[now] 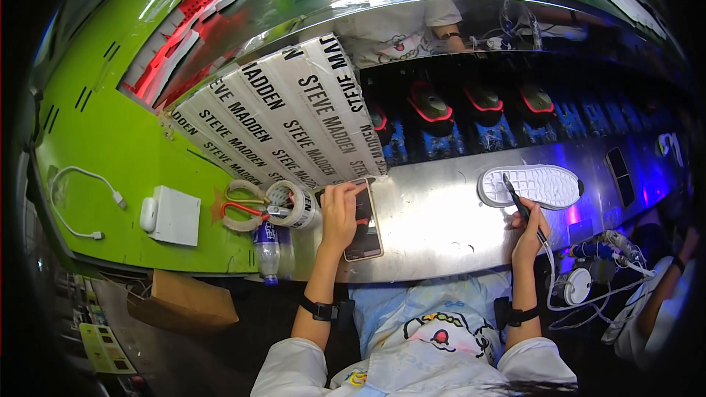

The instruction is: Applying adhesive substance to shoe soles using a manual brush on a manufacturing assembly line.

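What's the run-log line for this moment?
left hand: at phone; right hand: gripping thin black tool; tip: over white shoe sole; sole: on metal bench

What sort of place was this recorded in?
Probably a shoe factory or workshop: a white shoe sole lies on a metal bench, the right hand holds a pen-like tool at it, and dark, red-edged pieces stand in a row beyond.

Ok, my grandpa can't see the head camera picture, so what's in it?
A person's right hand holds a black pen-like tool to a white shoe sole on a metal bench, while the left hand touches a phone. Nearby are a printed box, tape rolls and a purple-labelled bottle.
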Motion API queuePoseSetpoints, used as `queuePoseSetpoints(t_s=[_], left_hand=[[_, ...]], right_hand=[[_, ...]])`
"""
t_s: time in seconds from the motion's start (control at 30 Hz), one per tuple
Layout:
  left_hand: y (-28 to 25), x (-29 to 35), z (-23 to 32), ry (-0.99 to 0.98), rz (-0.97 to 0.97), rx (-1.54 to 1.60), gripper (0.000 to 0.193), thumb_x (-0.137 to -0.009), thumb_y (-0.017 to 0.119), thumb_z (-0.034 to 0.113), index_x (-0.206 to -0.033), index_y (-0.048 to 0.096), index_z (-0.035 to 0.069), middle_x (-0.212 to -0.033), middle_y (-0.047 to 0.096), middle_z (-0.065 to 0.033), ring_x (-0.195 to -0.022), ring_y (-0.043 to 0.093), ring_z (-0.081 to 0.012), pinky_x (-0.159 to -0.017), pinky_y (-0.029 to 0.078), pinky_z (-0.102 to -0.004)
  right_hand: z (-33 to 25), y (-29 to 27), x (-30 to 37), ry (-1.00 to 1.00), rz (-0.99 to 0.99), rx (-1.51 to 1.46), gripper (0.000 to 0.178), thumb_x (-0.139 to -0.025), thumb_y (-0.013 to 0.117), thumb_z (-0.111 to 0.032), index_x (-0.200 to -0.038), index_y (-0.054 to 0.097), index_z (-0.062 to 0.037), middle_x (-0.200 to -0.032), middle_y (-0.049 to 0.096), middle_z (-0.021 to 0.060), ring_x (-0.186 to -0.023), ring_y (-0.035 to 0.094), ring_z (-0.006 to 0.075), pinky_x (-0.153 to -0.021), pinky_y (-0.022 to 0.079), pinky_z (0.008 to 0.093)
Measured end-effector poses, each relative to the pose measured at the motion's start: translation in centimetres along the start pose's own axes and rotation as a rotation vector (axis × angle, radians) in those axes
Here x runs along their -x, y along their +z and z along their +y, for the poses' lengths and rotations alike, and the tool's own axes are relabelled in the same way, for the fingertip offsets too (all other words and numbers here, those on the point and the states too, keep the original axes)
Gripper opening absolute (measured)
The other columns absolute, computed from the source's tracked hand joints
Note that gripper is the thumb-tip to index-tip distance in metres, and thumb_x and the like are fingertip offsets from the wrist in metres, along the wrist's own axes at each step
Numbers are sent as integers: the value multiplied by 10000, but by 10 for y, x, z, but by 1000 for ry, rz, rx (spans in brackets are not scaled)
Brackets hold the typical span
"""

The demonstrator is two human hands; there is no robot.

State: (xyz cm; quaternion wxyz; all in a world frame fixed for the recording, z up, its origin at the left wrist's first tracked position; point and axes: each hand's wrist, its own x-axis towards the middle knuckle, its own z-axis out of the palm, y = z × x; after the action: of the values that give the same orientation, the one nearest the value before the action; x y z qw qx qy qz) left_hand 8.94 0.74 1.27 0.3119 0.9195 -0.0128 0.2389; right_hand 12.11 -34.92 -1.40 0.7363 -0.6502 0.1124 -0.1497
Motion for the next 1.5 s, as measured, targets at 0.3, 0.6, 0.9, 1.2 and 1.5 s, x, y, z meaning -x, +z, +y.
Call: queuePoseSetpoints(t_s=[0.3, 0.6, 0.9, 1.2, 1.5], left_hand=[[-16, 39, 5, -23, 220, -10, 441, -993, 272, 274, -1039, 604, -13, -1026, 568, -92, -931, 449, -246, -890, 358, -333], [-13, 89, 14, -150, 325, 139, 310, -990, 297, 219, -1022, 490, -22, -1044, 616, -137, -948, 483, -222, -902, 383, -325], [-11, 95, 15, -228, 414, 224, 258, -968, 333, 160, -928, 510, -24, -919, 649, -146, -819, 523, -244, -769, 440, -328], [-16, 90, 23, -243, 377, 185, 292, -951, 343, 124, -805, 556, -12, -847, 678, -111, -796, 507, -243, -745, 429, -332], [-16, 90, 21, -248, 360, 211, 317, -951, 343, 125, -780, 568, -18, -822, 677, -109, -792, 512, -250, -738, 429, -341]], right_hand=[[0, 0, 0, -10, 8, 10, 409, -980, 423, -306, -1005, 651, 32, -698, 573, 44, -578, 500, 74, -516, 431, 209], [3, 1, 0, -9, 39, -95, 402, -990, 396, -280, -1027, 617, 53, -707, 560, 40, -617, 497, 87, -586, 415, 215], [8, -2, 2, -22, 133, -44, 403, -977, 419, -308, -1031, 630, 31, -683, 535, 14, -565, 430, 59, -530, 338, 201], [9, -4, -1, -7, 99, -84, 397, -978, 419, -307, -1024, 640, 19, -688, 541, 0, -570, 421, 49, -536, 332, 193], [7, -2, 0, -23, 91, -55, 408, -980, 417, -313, -1040, 626, 32, -685, 549, 18, -556, 442, 59, -525, 361, 202]])
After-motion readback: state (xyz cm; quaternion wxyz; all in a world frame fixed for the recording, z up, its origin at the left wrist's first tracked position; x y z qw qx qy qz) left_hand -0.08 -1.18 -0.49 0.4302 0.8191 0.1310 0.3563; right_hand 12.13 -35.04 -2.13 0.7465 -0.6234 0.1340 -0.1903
